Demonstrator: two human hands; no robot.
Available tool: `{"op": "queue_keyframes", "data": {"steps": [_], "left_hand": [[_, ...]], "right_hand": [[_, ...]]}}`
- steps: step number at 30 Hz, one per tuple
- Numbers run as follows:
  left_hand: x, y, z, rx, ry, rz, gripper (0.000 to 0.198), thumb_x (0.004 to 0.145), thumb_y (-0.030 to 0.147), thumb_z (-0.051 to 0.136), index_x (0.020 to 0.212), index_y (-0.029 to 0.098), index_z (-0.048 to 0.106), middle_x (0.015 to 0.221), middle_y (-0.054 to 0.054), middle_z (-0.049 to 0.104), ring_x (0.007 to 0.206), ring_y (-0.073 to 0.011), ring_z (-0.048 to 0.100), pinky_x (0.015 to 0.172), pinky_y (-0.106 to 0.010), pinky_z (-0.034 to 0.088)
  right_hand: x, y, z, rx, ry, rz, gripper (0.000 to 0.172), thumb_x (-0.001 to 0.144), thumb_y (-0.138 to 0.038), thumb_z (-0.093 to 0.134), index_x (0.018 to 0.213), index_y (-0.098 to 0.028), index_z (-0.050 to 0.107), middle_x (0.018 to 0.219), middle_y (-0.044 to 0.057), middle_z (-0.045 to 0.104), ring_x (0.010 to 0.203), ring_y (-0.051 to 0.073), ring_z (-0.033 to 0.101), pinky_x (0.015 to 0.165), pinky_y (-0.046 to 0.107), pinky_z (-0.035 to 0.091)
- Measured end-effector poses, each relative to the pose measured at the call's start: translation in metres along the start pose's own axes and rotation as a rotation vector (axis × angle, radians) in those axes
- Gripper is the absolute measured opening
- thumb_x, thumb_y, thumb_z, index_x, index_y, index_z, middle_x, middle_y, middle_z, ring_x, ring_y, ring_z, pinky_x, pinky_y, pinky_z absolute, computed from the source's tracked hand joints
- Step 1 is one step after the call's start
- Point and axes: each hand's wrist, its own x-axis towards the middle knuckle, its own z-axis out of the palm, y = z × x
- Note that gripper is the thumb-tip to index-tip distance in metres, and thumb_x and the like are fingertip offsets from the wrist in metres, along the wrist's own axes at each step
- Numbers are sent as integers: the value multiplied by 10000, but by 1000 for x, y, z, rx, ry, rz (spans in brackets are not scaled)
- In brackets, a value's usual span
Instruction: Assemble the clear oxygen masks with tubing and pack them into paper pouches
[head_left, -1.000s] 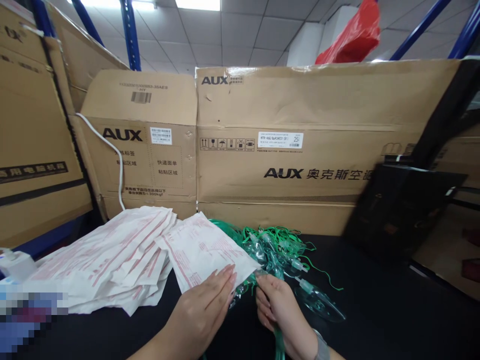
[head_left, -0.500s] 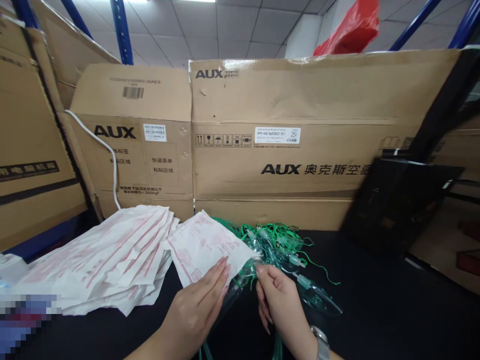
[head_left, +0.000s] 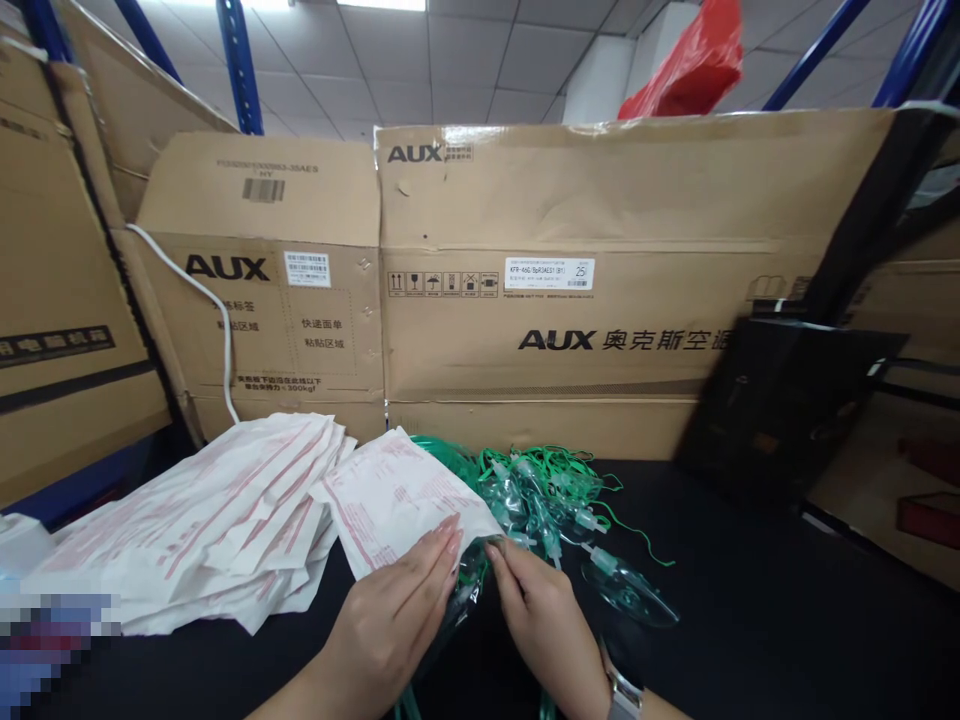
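Note:
A white paper pouch with red print and a clear, greenish underside is tilted up between my hands. My left hand is closed on its lower edge, with the fingers laid together along the paper. My right hand pinches the right-hand edge of the clear side. Between the hands the clear film bulges, with bits of green showing in it; I cannot make out its whole content. Green tubing runs down below my hands. Just behind lies a heap of green oxygen masks with green straps.
Many similar printed pouches lie in an overlapping stack at the left. One clear green mask rests on the black table to the right. Cardboard boxes wall off the back, and a black box leans at the right.
My right hand has shifted left and slightly down, closer to my left hand, along the pouch's edge. More of the clear film shows between the hands. The view has shifted slightly.

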Motion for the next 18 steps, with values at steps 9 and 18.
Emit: {"op": "queue_keyframes", "data": {"steps": [9,18], "left_hand": [[0,0,1,25,-31,5,391,815,43,435,1207,46,435,1189,-179,559,1143,-208,476,888,-279,482],[-1,2,7,55,-78,62,403,797,45,472,1198,16,441,1196,-175,555,1154,-206,463,913,-279,469]], "right_hand": [[3,1,5,151,0,182,243,800,-307,488,594,-200,561,575,50,599,535,167,559,562,278,449],[14,3,-4,1165,57,793,258,647,-322,650,556,-148,483,444,-54,470,370,34,397,406,162,390]]}}
